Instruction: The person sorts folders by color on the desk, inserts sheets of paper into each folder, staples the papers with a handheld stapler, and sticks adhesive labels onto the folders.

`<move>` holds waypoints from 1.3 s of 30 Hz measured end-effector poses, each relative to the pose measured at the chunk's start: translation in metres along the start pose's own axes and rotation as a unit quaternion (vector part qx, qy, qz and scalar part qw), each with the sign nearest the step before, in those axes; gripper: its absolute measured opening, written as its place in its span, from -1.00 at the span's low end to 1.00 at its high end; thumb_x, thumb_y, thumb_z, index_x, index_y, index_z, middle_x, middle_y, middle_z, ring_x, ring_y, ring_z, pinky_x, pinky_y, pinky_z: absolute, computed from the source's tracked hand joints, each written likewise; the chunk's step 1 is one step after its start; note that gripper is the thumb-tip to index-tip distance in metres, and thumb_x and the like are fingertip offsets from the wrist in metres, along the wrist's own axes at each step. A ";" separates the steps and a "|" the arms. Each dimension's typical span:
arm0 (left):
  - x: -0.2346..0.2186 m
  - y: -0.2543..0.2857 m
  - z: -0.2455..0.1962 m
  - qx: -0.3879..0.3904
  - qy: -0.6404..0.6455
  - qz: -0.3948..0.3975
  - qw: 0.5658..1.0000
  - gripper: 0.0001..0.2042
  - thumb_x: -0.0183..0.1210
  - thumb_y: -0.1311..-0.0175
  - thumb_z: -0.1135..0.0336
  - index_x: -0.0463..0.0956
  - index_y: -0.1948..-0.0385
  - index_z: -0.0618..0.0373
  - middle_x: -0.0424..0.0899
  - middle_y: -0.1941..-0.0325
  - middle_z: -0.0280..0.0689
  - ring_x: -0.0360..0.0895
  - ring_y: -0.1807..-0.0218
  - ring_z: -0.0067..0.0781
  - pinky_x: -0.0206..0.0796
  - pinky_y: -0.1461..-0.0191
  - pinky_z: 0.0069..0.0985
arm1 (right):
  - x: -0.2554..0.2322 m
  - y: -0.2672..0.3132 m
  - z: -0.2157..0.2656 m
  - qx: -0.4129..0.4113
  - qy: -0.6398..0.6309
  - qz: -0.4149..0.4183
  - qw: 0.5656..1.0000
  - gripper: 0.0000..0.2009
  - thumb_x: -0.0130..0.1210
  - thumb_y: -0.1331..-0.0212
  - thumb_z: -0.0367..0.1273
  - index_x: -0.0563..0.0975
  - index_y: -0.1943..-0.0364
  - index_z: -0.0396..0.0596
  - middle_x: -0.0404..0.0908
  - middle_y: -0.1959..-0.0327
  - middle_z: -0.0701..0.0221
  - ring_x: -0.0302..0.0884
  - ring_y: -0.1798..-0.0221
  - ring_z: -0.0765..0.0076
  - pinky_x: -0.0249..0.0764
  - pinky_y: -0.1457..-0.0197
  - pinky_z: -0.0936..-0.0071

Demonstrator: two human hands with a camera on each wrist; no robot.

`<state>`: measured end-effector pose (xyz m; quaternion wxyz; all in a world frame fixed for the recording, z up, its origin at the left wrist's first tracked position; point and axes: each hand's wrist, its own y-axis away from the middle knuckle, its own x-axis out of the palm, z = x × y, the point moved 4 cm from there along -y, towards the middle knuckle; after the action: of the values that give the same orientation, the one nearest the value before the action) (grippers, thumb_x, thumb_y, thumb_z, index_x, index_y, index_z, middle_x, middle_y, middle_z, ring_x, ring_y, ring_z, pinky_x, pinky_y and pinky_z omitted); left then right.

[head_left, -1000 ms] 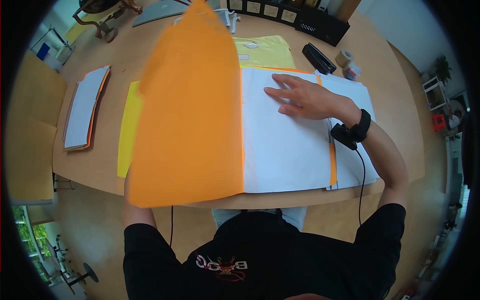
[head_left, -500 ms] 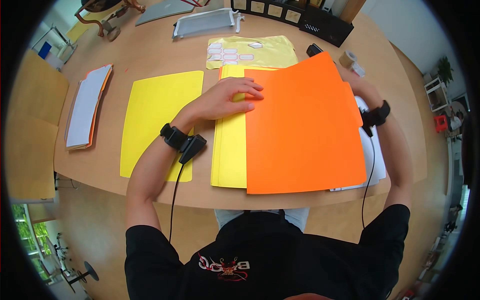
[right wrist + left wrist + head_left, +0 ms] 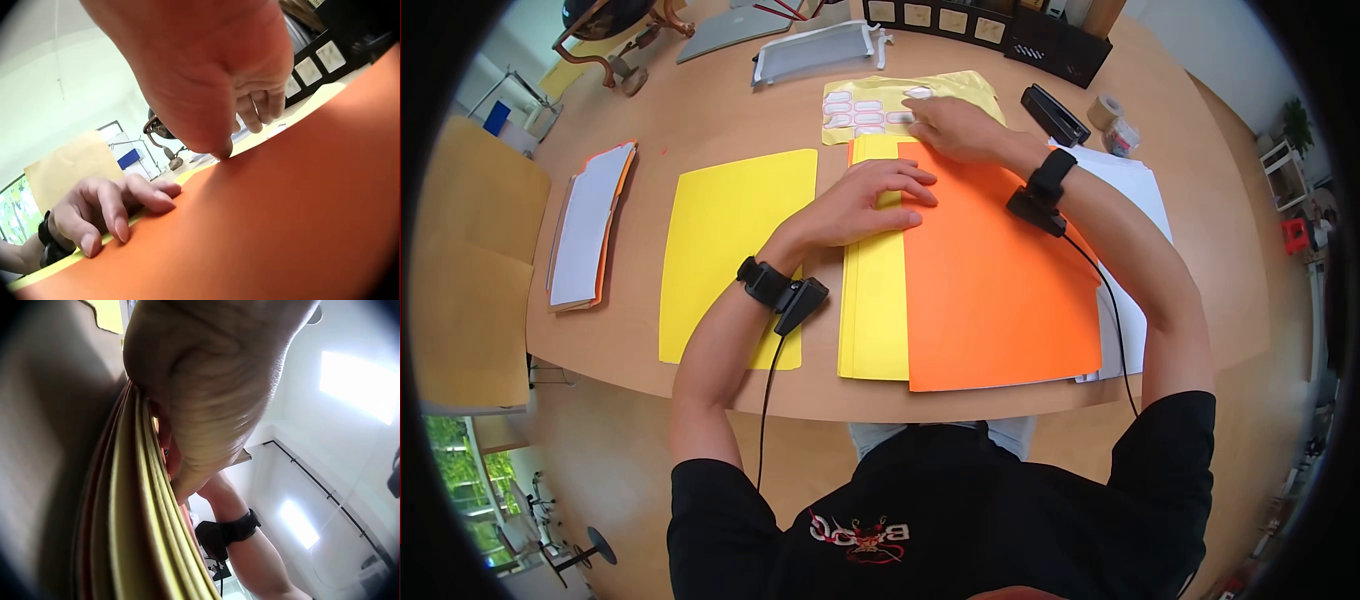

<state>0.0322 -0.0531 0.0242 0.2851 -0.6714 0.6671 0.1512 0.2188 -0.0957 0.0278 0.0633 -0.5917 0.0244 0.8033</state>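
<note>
An orange folder [image 3: 1005, 290] lies closed over a stack of yellow folders [image 3: 875, 300], whose layered spines show in the left wrist view. My left hand [image 3: 872, 203] rests across the spine side, its fingertips on the orange cover; the right wrist view shows those fingers loosely bent on it. My right hand [image 3: 962, 128] reaches over the folder's top edge, its fingers extended above a wrinkled yellow sheet [image 3: 845, 95] bearing white, red-bordered labels. In the right wrist view the thumb [image 3: 222, 150] is right at the orange cover. White papers [image 3: 1135, 200] show past the folder's right edge.
A yellow folder [image 3: 735, 260] lies at left, and a stack of papers and folders [image 3: 590, 230] farther left. Behind the sheet stand a mesh tray [image 3: 815, 55] and a black organizer [image 3: 1060, 45]. A black stapler [image 3: 1055, 113] and tape roll [image 3: 1106, 108] sit at back right.
The raised orange cover has swung rightward and come down closed. My left hand came onto the spine side. My right hand went to the right edge, then left and back to the label sheet.
</note>
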 end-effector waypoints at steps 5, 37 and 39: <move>0.001 0.001 -0.003 -0.010 0.008 0.012 1.000 -0.76 0.26 -0.28 0.33 0.65 0.05 0.11 0.53 -0.27 -0.24 0.27 -0.44 -0.24 0.15 -0.48 -0.29 | 0.005 0.003 0.002 0.010 -0.031 -0.021 0.999 -0.62 -0.02 -0.36 -0.26 0.49 -0.18 -0.13 0.66 0.06 0.04 0.60 0.02 -0.13 0.48 -0.07 0.08; 0.008 -0.013 -0.013 -0.375 0.356 -0.078 0.853 -0.75 0.13 -0.31 0.48 0.46 0.01 0.28 0.60 0.01 -0.19 0.59 0.06 -0.44 0.46 0.05 -0.41 | 0.016 0.059 -0.013 0.135 -0.356 -0.118 0.917 -0.64 0.15 -0.22 -0.38 0.56 -0.09 -0.20 0.66 0.00 0.28 0.58 0.07 0.46 0.50 0.02 0.52; 0.022 -0.012 -0.008 -0.367 0.332 -0.104 0.863 -0.76 0.12 -0.30 0.50 0.48 0.01 0.27 0.63 0.10 -0.23 0.61 0.15 -0.45 0.47 0.11 -0.44 | 0.008 0.062 -0.013 0.132 -0.359 -0.115 0.917 -0.62 0.18 -0.23 -0.31 0.56 -0.09 -0.21 0.67 0.02 0.29 0.58 0.08 0.46 0.49 0.04 0.52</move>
<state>0.0437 -0.0762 0.0204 -0.2058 -0.8036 0.5447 0.1227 0.2202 -0.1580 0.0143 0.2370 -0.2485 0.0380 0.9384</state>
